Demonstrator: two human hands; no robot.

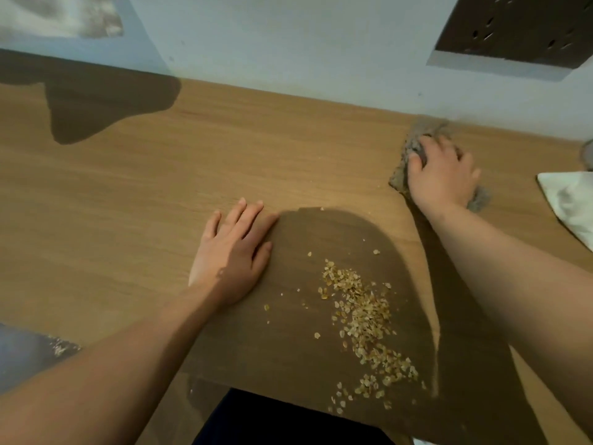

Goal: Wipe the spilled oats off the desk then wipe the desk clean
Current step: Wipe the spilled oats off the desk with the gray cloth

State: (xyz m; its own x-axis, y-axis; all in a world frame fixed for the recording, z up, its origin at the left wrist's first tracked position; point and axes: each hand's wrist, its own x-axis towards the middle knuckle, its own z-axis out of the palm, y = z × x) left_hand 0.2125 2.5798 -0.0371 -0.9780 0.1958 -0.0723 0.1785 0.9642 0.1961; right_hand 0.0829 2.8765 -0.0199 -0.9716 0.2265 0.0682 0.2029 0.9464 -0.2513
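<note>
A trail of spilled oats (362, 319) lies on the wooden desk (224, 146), running from the middle down to the near edge. My left hand (232, 252) rests flat on the desk just left of the oats, fingers straight. My right hand (441, 175) grips a grey cloth (417, 139) at the far right of the desk, close to the wall, well beyond the oats. The cloth is blurred and bunched under the fingers.
A white crumpled cloth or paper (571, 200) lies at the right edge of the desk. A pale wall (305, 53) runs along the back of the desk. A few stray oats (59, 348) sit on a grey surface at the lower left.
</note>
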